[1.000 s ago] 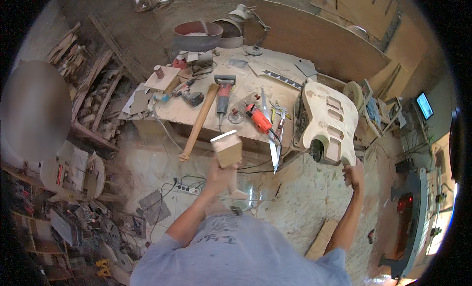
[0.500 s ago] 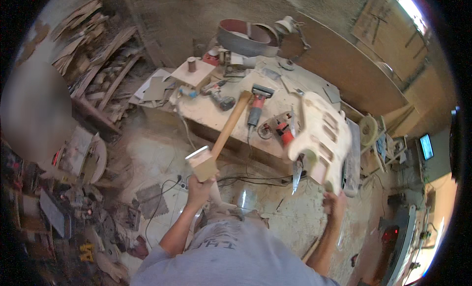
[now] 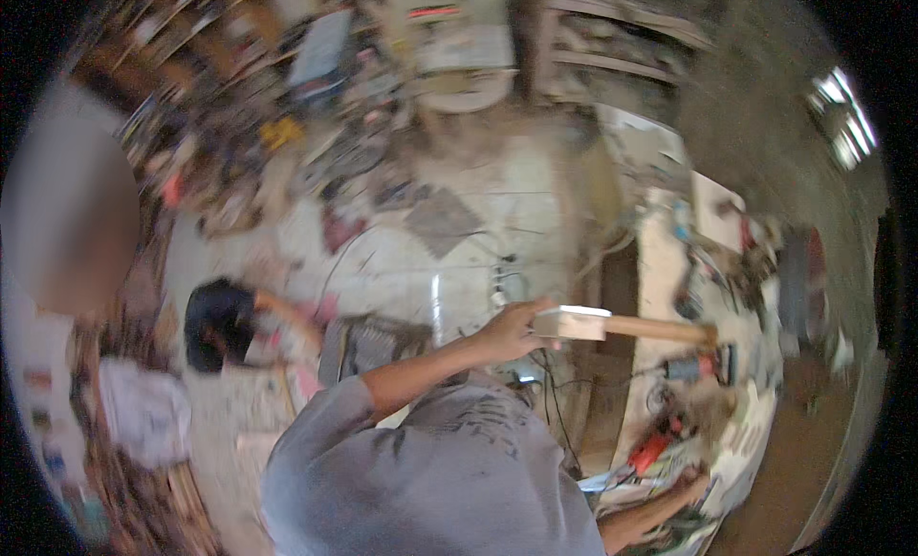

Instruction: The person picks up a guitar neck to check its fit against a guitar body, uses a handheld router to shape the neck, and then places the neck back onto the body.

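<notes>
My left hand (image 3: pixel 521 328) grips a pale wooden block (image 3: pixel 574 322) with a white top face, raised near the middle of the view. Behind the block, a long tan wooden bar (image 3: pixel 660 328) reaches across the bench. My right hand (image 3: pixel 688 484) is low at the right, beside a pale shape that may be the guitar body; blur hides what its fingers hold. An orange power tool (image 3: pixel 650 448) and a grey power tool (image 3: pixel 684 368) lie on the cluttered workbench (image 3: pixel 645 260) between and beyond my hands.
At the left a person in dark clothing (image 3: pixel 215 322) is low down, an arm stretched out, beside a white cloth (image 3: pixel 143 413). Cluttered shelves (image 3: pixel 612 54) line the far side. Cables (image 3: pixel 545 393) and a grey mat (image 3: pixel 440 221) lie on the tiled floor.
My view has swung left, putting the bench on the right. The wooden block has risen in my left hand. The guitar body and my right hand have shifted low right and blurred.
</notes>
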{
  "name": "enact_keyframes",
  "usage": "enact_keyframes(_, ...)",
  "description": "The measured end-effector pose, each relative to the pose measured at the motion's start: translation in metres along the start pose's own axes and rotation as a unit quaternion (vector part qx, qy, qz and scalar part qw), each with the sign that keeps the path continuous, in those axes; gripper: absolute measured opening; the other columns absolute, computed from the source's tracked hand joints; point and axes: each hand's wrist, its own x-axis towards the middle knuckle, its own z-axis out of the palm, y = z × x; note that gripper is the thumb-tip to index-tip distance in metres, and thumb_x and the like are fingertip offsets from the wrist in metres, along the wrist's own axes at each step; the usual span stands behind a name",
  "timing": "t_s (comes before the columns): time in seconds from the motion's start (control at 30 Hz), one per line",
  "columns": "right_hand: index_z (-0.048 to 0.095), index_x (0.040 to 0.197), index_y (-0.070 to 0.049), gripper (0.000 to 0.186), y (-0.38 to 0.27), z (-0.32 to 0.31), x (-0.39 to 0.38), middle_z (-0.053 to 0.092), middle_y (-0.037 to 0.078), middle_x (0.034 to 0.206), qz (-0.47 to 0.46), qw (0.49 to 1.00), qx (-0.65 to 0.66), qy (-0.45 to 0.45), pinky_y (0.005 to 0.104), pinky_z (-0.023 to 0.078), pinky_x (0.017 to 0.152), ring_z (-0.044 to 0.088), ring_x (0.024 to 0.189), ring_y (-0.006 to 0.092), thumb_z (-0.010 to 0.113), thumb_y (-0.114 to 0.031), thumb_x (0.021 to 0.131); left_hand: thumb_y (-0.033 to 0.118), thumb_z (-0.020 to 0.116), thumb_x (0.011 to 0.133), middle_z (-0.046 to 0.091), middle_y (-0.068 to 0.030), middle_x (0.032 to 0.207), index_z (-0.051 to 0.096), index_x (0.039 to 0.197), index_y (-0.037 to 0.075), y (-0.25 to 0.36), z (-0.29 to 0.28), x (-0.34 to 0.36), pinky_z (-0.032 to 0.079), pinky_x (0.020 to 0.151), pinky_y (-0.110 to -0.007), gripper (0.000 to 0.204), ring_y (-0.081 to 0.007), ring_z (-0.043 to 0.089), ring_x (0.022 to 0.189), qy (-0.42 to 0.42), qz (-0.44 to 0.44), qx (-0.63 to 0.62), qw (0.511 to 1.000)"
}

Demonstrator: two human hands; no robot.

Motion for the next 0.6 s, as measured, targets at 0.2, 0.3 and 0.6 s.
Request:
enact_keyframes(0.2, 0.066, 0.105, -0.001, 0.023, -0.003, 0.009, 0.088, 0.065, 0.010, 0.097, -0.060, 0.988, -0.140, 0.003, 0.0363, 0.050, 0.070, 0.062, 0.081, 0.0245, 0.064, -0.021, 0.093, 0.016, 0.074, 0.088, 0.068, -0.0123, 0.130, 0.062, 0.132, 0.008, 0.042, 0.039, -0.037, 0.051, 0.101, -0.044, 0.046, -0.0306, 0.065, 0.121, 0.063, 0.018, 0.070, 0.995)
enact_keyframes(0.3, 0.065, 0.108, -0.001, 0.025, 0.014, 0.005, 0.111, 0.064, 0.011, 0.100, -0.062, 0.982, -0.180, -0.007, 0.0370, 0.049, 0.073, 0.061, 0.085, 0.0255, 0.064, -0.022, 0.094, 0.016, 0.070, 0.091, 0.067, -0.0115, 0.131, 0.061, 0.134, 0.011, 0.039, 0.068, -0.048, 0.050, 0.101, -0.044, 0.044, -0.0308, 0.063, 0.123, 0.065, 0.018, 0.140, 0.988)
enact_keyframes(0.6, 0.063, 0.116, 0.000, 0.030, 0.047, -0.013, 0.128, 0.063, 0.014, 0.110, -0.074, 0.962, -0.262, 0.002, 0.0392, 0.048, 0.082, 0.061, 0.095, 0.0283, 0.062, -0.023, 0.096, 0.012, 0.069, 0.089, 0.066, -0.0144, 0.128, 0.060, 0.134, 0.010, 0.045, 0.119, -0.059, 0.049, 0.103, -0.046, 0.046, -0.0352, 0.063, 0.120, 0.038, -0.025, 0.100, 0.994)
